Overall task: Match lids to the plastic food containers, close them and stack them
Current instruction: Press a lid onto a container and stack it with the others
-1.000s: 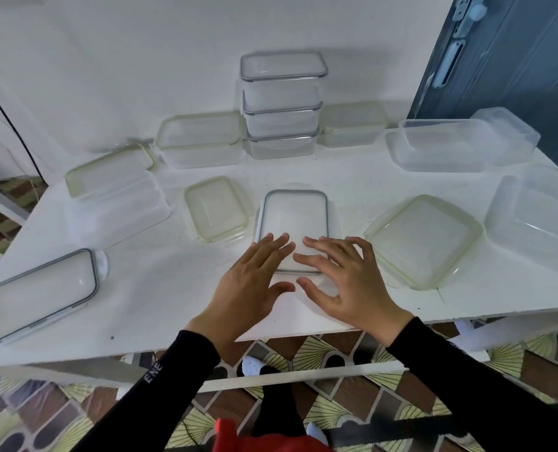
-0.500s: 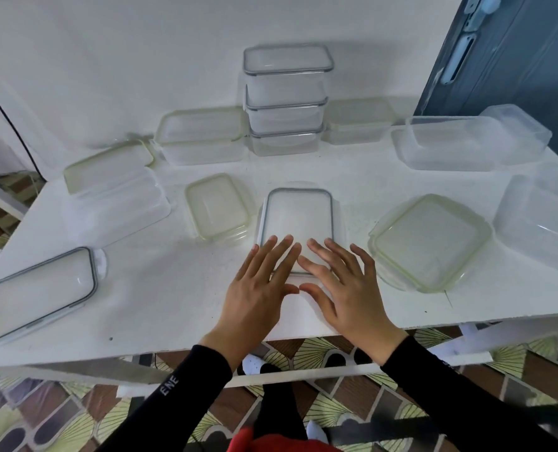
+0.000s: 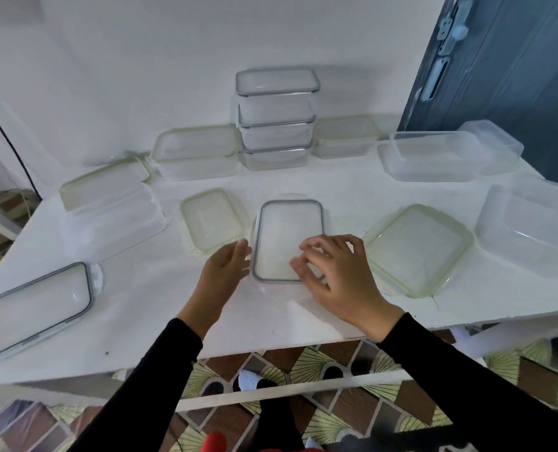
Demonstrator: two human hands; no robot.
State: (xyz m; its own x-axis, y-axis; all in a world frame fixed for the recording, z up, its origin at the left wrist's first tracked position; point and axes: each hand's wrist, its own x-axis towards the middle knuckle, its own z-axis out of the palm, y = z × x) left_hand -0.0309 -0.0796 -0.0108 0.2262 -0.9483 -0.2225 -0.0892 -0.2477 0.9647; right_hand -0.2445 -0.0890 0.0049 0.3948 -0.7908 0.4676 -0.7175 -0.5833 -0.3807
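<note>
Both hands are coming off the flat press they were making on the near end of the grey-rimmed lid [image 3: 287,236] half a second ago. The left hand [image 3: 225,272] is now lying at 9 o'clock with straight fingers against the side of the container [image 3: 277,290] underneath, holding nothing; the right hand [image 3: 342,278] is curling its fingers over the lid's 5 o'clock corner, apparently clamping it, though I cannot tell whether a clip is being snapped. By my reading the lid is sitting home and the closing is moving on to its edges, with stacking waiting after that; the container is standing mid-table [image 3: 140,321], at 6 o'clock from the stack [image 3: 277,125].

Counting from the largest down:

- **Lidless tubs:** these are numbering four as far as I am seeing; the far-right tub [image 3: 531,230] at 3 o'clock, the back tub [image 3: 430,158] and the corner tub [image 3: 496,145] close together at 1 to 2 o'clock, the left tub [image 3: 108,223] at 9 o'clock.
- **Green-rimmed lids:** these are numbering five; the square lid [image 3: 417,249] lying loose at 3 o'clock, the left-back lid [image 3: 196,151] at 11 o'clock, the far-left lid [image 3: 104,181] at 10 o'clock, the right-back lid [image 3: 346,135] at 1 o'clock, the small lid [image 3: 212,220] just beside the left hand.
- **Grey-rimmed lids:** these are also numbering five; the long lid [image 3: 33,305] at 8 o'clock, three closing the stacked containers at 12 o'clock, one under the hands.
</note>
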